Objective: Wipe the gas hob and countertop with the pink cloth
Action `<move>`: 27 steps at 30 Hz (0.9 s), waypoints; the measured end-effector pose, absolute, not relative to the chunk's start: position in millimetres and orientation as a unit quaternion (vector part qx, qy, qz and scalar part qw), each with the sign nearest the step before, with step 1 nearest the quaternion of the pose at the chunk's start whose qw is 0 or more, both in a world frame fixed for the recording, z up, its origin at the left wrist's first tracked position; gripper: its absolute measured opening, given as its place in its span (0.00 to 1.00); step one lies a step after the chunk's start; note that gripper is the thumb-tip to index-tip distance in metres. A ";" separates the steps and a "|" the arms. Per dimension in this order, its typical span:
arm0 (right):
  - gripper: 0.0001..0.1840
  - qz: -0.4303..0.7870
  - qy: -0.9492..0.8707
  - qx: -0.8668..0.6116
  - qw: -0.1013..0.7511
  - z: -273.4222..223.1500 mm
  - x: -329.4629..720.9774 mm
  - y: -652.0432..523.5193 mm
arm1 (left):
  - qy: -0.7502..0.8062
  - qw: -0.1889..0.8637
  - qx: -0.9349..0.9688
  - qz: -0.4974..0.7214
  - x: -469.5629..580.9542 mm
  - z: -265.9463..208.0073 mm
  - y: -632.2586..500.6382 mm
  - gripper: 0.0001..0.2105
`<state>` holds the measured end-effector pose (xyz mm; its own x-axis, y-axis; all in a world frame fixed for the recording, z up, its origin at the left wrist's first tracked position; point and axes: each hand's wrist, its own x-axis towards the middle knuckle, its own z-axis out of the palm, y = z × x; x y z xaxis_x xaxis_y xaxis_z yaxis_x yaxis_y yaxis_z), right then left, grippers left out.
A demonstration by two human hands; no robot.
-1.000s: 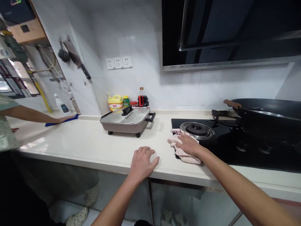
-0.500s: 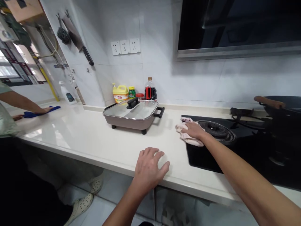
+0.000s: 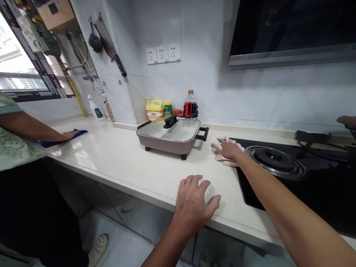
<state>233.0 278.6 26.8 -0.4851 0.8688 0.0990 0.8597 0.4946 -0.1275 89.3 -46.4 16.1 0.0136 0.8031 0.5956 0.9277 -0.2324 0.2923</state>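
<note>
My right hand (image 3: 230, 151) presses down on a pale pink-and-white cloth (image 3: 222, 157), its fingers partly sunk in the folds. The cloth lies on the white countertop (image 3: 116, 163) against the left edge of the black stove (image 3: 250, 196). My left hand (image 3: 193, 198) is at the counter's front edge, fingers spread and holding nothing. Between the hands and the wall stands a square electric pan (image 3: 167, 142) with a glass lid (image 3: 182, 130) on it.
At the left, another person's hand (image 3: 69, 135) rests on a blue cloth (image 3: 57, 142). A yellow detergent jug (image 3: 155, 107), a green-capped bottle and a dark sauce bottle (image 3: 190, 107) stand behind the pan. A cleaver (image 3: 109, 44) hangs on the wall. A round burner (image 3: 275, 161) sits right of my hand.
My right hand has slid the cloth left, off the stove's corner toward the counter. The view has turned left. The left hand stays spread at the counter edge.
</note>
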 end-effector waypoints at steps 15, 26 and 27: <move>0.41 0.025 -0.839 -0.543 0.020 40.3 216.1 146.4 | -0.604 0.035 -0.705 -0.370 78.3 10.9 -50.5 0.22; 0.46 0.079 -0.907 -0.414 0.010 26.5 252.1 66.4 | -0.592 0.125 -0.744 -0.284 42.4 23.2 -46.1 0.19; 0.45 0.077 -0.907 -0.413 0.012 29.0 249.4 76.2 | -0.596 0.119 -0.742 -0.283 41.2 21.6 -45.2 0.20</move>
